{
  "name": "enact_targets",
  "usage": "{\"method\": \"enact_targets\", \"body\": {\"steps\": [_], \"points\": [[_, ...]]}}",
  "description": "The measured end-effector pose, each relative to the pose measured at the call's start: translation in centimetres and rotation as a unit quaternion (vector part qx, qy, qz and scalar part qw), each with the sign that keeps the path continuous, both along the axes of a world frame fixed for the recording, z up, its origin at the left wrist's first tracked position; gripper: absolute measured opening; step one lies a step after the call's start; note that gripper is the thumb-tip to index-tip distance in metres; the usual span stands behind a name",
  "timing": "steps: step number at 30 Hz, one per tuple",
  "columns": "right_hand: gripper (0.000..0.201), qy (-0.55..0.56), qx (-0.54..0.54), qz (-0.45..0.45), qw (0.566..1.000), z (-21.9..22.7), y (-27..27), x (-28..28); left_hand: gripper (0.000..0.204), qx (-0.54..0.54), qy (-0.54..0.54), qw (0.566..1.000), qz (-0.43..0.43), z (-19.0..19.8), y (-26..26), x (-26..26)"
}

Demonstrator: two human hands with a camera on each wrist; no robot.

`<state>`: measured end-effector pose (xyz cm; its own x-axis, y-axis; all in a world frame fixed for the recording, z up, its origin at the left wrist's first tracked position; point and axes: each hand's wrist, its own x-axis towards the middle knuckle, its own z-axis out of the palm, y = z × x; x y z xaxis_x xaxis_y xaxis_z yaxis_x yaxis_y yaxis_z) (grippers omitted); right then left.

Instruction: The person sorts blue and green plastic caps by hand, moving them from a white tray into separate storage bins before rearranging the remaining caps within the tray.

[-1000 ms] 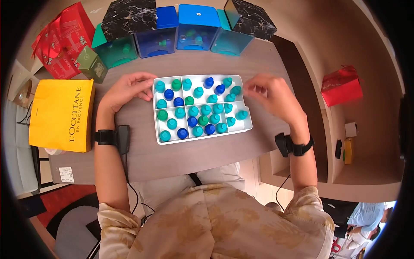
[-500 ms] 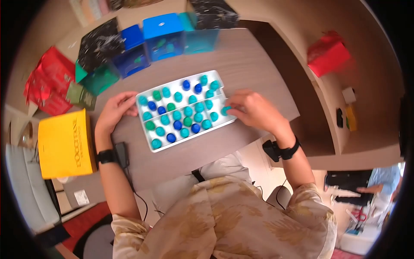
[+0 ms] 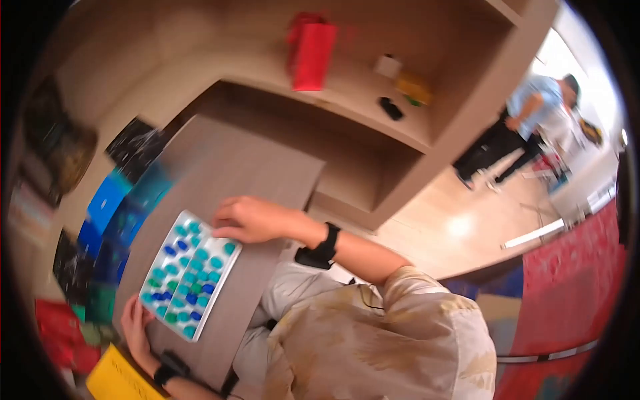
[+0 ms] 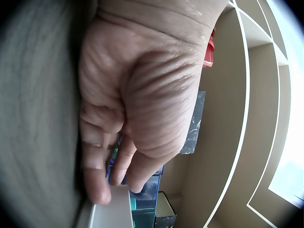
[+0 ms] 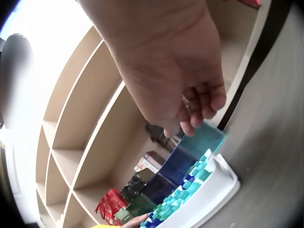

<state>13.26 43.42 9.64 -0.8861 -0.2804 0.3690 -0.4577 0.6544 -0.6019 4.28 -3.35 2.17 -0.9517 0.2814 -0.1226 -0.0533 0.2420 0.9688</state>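
Note:
A white compartment tray [image 3: 217, 290] lies on the table, filled with small teal bottle-shaped pieces [image 3: 217, 263], dark blue ones [image 3: 208, 289] and a few green ones. At the tray's left end is my left hand [image 3: 137, 327]; in the left wrist view its extended fingertips touch the white tray wall [image 4: 111, 211]. My right hand [image 3: 250, 219] hovers by the tray's right end, beside a teal piece [image 3: 229, 249]. Its fingers [image 5: 206, 109] hang loosely curled in the right wrist view, holding nothing, above the tray corner [image 5: 228, 178].
Coloured see-through bins, one with a blue lid [image 3: 107, 200], line the table's far edge, with black marbled panels [image 3: 137, 147]. A yellow bag [image 3: 120, 377] stands beyond my left hand. Shelving at the right holds a red bag [image 3: 313, 53]. A person [image 3: 533, 100] stands in the background.
The head view has swung strongly to the right, so table and tray appear turned. My right hand, earlier at the teal piece in the tray's right end, is now off it. My left hand stays at the tray.

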Motion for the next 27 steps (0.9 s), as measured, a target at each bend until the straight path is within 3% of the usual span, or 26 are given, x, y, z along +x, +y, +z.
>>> {"method": "enact_targets", "body": {"steps": [1,3,5,7,9,18,20,22,23,24,25,27], "points": [[0.031,-0.017,-0.06,-0.038,0.997,0.6,0.2,0.8,0.033,-0.003,-0.002,1.0,-0.001,0.0,-0.2,-0.1],[0.029,0.03,-0.095,-0.13,0.987,-2.5,1.4,0.9,0.035,-0.017,-0.001,1.0,0.0,-0.9,-0.7,-0.7],[0.029,-0.009,-0.124,-0.202,0.971,-4.3,1.4,2.0,0.04,-0.018,-0.006,1.0,0.012,-2.9,-2.1,-2.2],[0.031,-0.005,-0.148,-0.233,0.961,-7.2,1.2,2.3,0.049,-0.029,-0.032,0.998,0.036,1.8,1.0,0.7],[0.032,0.015,-0.15,-0.254,0.955,-8.1,0.7,2.7,0.053,-0.031,-0.042,0.997,0.051,4.2,2.3,2.6],[0.032,0.01,-0.168,-0.288,0.943,-6.6,-0.1,3.6,0.052,-0.036,-0.029,0.998,0.04,4.8,3.2,2.9],[0.033,0.004,-0.169,-0.298,0.939,-6.9,-0.3,3.5,0.052,-0.08,-0.054,0.994,0.051,5.7,3.3,2.9],[0.035,-0.022,-0.157,-0.303,0.94,-6.9,-0.1,3.3,0.052,-0.022,-0.049,0.998,0.046,3.8,2.6,2.0],[0.035,-0.049,-0.146,-0.329,0.932,-7.1,0.1,3.4,0.037,0.028,-0.007,0.998,0.057,-1.8,0.2,-0.7],[0.035,-0.082,-0.136,-0.339,0.927,-7.2,0.1,3.2,0.037,0.01,0.003,0.998,0.065,-2.3,-0.7,-0.7],[0.039,-0.024,-0.131,-0.341,0.93,-9.2,0.4,2.4,0.038,0.004,-0.033,0.999,0.042,-0.9,0.1,-0.7],[0.034,-0.042,-0.159,-0.351,0.922,-7.3,-0.4,2.5,0.04,-0.043,-0.058,0.997,0.04,1.3,0.9,-0.5]]}}
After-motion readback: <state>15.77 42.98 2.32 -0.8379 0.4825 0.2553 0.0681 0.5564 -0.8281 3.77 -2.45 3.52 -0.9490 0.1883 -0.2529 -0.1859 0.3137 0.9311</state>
